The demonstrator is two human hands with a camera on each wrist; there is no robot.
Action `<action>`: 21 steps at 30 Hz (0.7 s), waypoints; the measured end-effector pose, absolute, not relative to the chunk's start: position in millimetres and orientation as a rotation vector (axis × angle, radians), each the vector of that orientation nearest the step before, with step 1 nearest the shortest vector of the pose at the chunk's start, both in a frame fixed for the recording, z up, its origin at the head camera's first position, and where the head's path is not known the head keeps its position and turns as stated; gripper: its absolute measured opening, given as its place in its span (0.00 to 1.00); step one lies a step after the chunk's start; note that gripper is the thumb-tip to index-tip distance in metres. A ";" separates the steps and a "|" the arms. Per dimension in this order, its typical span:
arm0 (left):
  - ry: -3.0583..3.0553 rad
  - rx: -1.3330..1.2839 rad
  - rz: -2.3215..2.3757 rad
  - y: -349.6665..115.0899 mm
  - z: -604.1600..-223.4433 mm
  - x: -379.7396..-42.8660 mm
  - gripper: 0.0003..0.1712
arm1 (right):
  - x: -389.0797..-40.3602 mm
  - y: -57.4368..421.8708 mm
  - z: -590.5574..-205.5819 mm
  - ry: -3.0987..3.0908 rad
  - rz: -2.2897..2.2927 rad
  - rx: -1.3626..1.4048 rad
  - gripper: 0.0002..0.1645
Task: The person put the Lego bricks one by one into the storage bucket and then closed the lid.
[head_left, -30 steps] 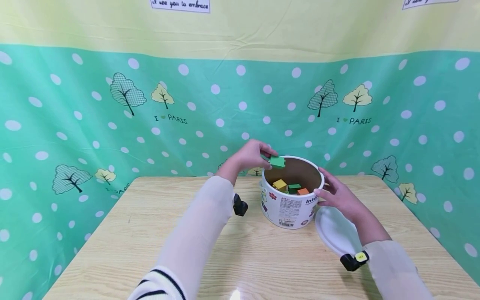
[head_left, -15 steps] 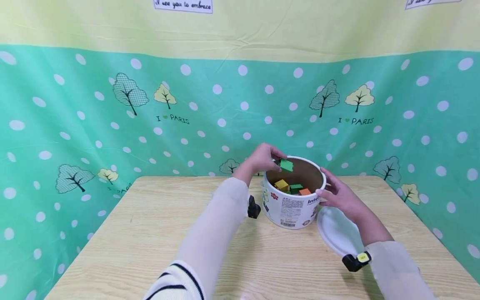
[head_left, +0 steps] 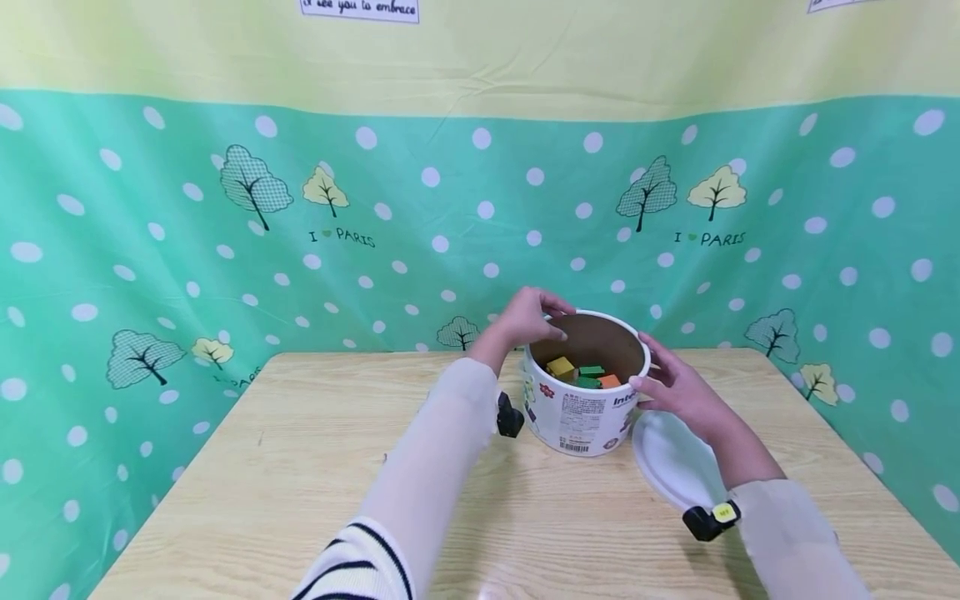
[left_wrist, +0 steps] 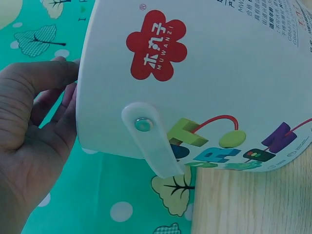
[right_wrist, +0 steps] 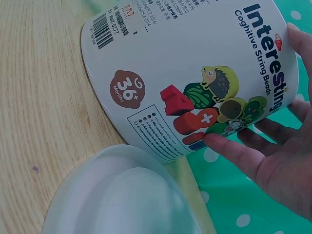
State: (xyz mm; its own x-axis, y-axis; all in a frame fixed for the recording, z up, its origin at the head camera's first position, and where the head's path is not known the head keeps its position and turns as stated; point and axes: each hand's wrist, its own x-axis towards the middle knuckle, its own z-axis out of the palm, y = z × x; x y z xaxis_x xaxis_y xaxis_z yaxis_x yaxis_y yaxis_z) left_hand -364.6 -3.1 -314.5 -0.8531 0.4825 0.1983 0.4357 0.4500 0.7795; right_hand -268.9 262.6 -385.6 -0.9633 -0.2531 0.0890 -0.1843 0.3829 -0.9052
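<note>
A white, printed bucket (head_left: pixel 581 417) stands on the table, with yellow, green and orange blocks inside. My left hand (head_left: pixel 528 317) reaches over its far left rim, thumb and fingers apart and no block between them in the head view. In the left wrist view, the bucket wall hides those fingertips. A green block (head_left: pixel 587 383) lies among the others, near a yellow block (head_left: pixel 560 368) and an orange block (head_left: pixel 609 382). My right hand (head_left: pixel 678 387) rests spread against the bucket's right side, its thumb at the rim and its fingers along the outer wall.
A pale round lid (head_left: pixel 678 458) lies on the wooden table (head_left: pixel 300 467), beside the bucket under my right forearm. Behind the table hangs a green and yellow patterned cloth (head_left: pixel 420 208). The bucket's white handle (left_wrist: pixel 151 139) hangs down its side.
My left hand has moved right over the bucket and let go of the green block, which now lies inside. My right hand has stayed at the bucket's side.
</note>
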 end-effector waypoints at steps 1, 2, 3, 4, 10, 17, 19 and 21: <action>2.639 0.835 1.383 -3.3 -314.3 -363.9 0.23 | -268.5 262.7 -385.0 2.555 -1.666 -0.408 0.53; 2.644 0.839 1.379 -3.4 -314.4 -363.3 0.22 | -268.2 262.8 -384.6 2.549 -1.670 -0.413 0.53; 2.646 0.840 1.379 -3.8 -314.5 -362.5 0.22 | -267.9 262.8 -384.3 2.544 -1.675 -0.414 0.53; 2.641 0.846 1.382 -4.1 -314.7 -361.7 0.22 | -267.6 262.8 -383.8 2.541 -1.679 -0.413 0.53; 2.585 0.892 1.404 -10.3 -317.0 -355.1 0.22 | -267.0 262.1 -382.2 2.551 -1.671 -0.414 0.53; 2.580 0.883 1.447 -24.2 -323.4 -343.8 0.20 | -267.9 262.4 -379.7 2.586 -1.616 -0.400 0.54; 2.568 0.888 1.484 -28.4 -326.1 -340.3 0.19 | -267.3 262.7 -379.2 2.596 -1.602 -0.396 0.54; 2.553 0.894 1.509 -32.9 -328.6 -336.6 0.18 | -266.1 262.6 -378.9 2.600 -1.598 -0.401 0.54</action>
State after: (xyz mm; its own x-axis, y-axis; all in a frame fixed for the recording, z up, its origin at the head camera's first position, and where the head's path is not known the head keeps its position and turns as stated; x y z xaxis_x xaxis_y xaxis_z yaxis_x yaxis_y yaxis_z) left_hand -336.6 -32.9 -328.6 -0.8325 0.4969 0.2449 0.4541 0.3589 0.8155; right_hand -266.1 262.6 -378.9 -0.9641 -0.2525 0.0817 -0.1869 0.4276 -0.8844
